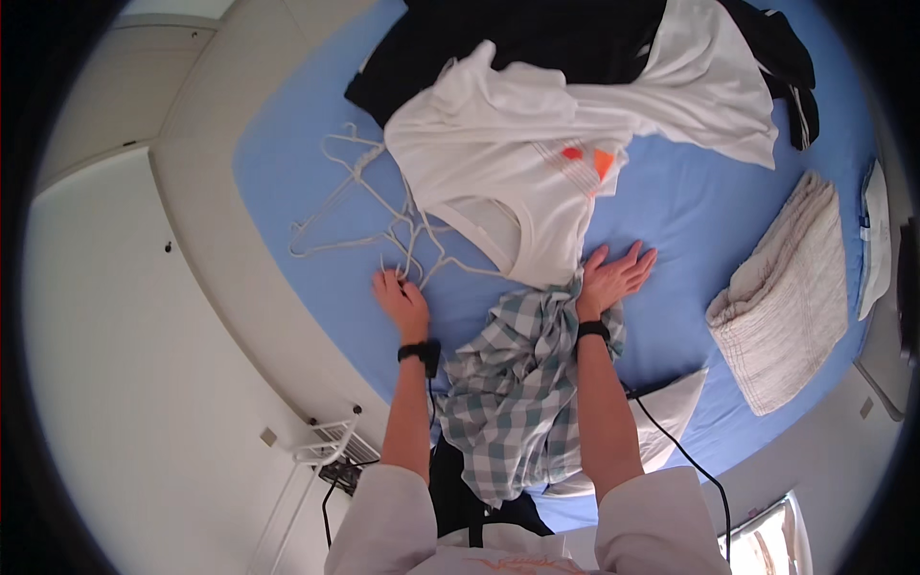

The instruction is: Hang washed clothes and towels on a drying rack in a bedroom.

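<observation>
My left hand (402, 303) has its fingers curled around the hook end of a white wire clothes hanger (449, 259). More white hangers (338, 246) lie tangled just beyond it on the blue bed sheet (668, 201). My right hand (613, 280) is spread palm-side up, nothing in it, beside the collar end of a white T-shirt (467, 162) with a red and orange print. A crumpled grey-green checked shirt (517, 374) lies between my forearms, partly under the right wrist. One hanger's far end meets the T-shirt's neckline; whether it goes inside is hidden.
Black clothing (532, 36) lies beyond the T-shirt. On the right is a folded beige blanket (790, 302). A black cable (679, 445) trails from near my right arm. A white wall (93, 323) and a white metal rack (330, 449) stand at the left.
</observation>
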`<move>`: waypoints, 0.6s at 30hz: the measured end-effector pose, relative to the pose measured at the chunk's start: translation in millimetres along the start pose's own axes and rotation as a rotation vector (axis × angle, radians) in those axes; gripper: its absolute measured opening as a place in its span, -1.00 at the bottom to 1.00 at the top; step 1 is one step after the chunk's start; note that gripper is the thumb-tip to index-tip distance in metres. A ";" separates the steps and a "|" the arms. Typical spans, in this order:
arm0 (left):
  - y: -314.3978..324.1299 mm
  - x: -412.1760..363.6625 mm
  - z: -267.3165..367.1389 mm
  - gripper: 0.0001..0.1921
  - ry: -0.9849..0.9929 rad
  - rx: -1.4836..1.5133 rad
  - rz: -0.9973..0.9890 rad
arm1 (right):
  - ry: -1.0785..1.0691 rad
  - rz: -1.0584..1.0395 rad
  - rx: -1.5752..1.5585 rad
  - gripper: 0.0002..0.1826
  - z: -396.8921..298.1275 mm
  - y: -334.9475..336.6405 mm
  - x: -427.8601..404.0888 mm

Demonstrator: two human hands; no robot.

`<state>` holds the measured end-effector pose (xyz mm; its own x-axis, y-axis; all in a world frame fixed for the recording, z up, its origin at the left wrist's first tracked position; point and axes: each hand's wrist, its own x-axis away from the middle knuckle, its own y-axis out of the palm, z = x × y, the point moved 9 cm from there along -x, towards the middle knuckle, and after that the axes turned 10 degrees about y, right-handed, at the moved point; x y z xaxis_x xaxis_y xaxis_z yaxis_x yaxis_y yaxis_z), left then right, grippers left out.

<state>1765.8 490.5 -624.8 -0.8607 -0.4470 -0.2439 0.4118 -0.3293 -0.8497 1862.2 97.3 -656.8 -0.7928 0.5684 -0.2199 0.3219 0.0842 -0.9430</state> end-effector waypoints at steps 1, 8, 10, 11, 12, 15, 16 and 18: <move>-1.5 4.7 -0.5 -0.89 0.027 -0.017 0.041 | 0.002 0.000 0.011 -0.27 2.1 0.9 1.3; 3.5 1.4 -3.1 -0.91 0.038 -0.052 0.029 | -0.018 0.021 0.025 -0.30 0.9 0.6 2.1; 3.1 -0.7 -0.9 -0.92 0.041 -0.058 0.023 | -0.003 0.021 0.026 -0.30 1.4 1.3 1.2; 2.2 -1.4 0.6 -0.92 0.052 -0.077 0.030 | -0.005 0.021 0.032 -0.30 1.0 2.0 0.5; 2.7 -1.7 0.5 -0.92 0.049 -0.080 0.025 | -0.005 0.017 0.033 -0.30 1.1 2.4 0.6; 4.4 -1.7 0.6 -0.92 0.070 -0.088 0.030 | -0.010 0.014 0.038 -0.30 1.6 2.9 0.9; 5.0 -2.3 0.8 -0.92 0.080 -0.077 0.031 | -0.006 0.012 0.037 -0.30 2.0 3.1 0.8; 7.0 -2.6 -1.4 -0.91 0.065 -0.084 0.013 | -0.012 0.017 0.040 -0.30 1.7 2.4 1.1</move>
<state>1770.5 490.5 -630.8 -0.8741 -0.3948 -0.2831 0.3993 -0.2519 -0.8816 1861.2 96.7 -659.7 -0.7935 0.5599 -0.2383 0.3146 0.0423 -0.9483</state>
